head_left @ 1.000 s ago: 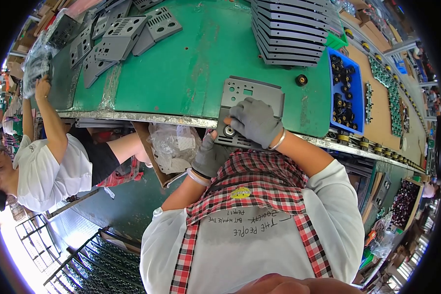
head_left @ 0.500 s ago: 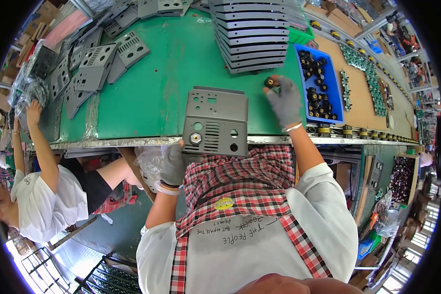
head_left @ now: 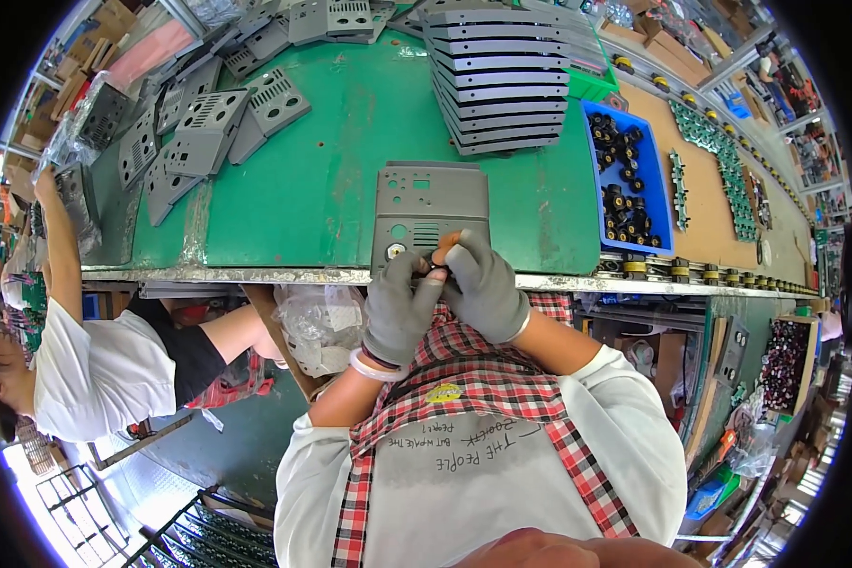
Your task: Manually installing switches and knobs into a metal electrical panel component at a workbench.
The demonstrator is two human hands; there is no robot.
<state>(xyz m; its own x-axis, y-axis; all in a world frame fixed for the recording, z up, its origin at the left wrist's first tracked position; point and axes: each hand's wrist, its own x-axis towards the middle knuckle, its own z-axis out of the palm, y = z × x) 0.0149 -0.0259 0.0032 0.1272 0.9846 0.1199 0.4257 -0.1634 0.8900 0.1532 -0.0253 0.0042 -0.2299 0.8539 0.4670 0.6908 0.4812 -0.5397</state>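
In front of me a grey metal panel (head_left: 433, 189) with slots and round holes lies at the near edge of the green table. A hex-shaped fitting (head_left: 395, 251) sits in one of its holes. Over the panel's near edge, my left hand (head_left: 396, 312) and my right hand (head_left: 486, 293) meet, both in grey gloves with bare fingertips. Their fingers are closed together around a small black part (head_left: 434, 269), mostly hidden by the fingertips.
To the right stands a blue bin (head_left: 667, 189) of black round parts with brass-coloured centres. A stack of bent grey panels (head_left: 499, 85) rises behind; more panels (head_left: 199, 133) lie scattered at the left. Green circuit boards (head_left: 719, 151) rest on brown board. A co-worker (head_left: 104, 369) reaches in at left.
My right hand has come from beside the blue bin to the panel, bringing the small black part. My left hand has left the panel's lower left corner and joined it.
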